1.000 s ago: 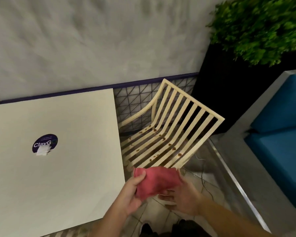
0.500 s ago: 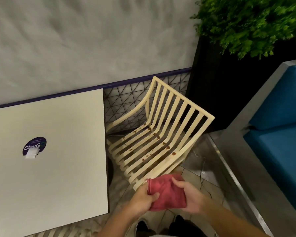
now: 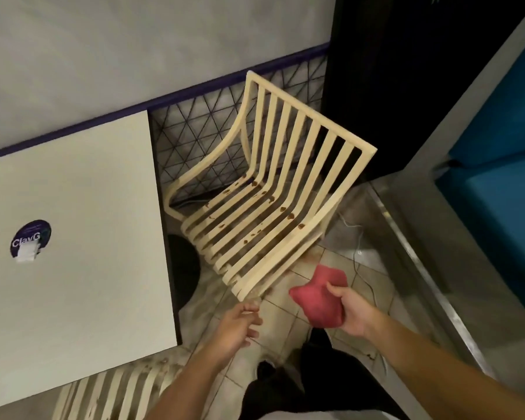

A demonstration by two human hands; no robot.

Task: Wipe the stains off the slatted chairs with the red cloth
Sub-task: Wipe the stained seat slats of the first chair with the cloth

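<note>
The left hand has let go of the red cloth. Its fingers are loose and empty near the front corner of the slatted chair. The right hand alone grips the soft, bunched cloth beside the seat (wiping looks imminent). Brown stains dot smooth cream slats.

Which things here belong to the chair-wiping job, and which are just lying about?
Job: red cloth, gripped by the right hand; slatted chair with brown stains; left hand, empty.
Lying about: white table, purple sticker, blue bench, black planter.
</note>
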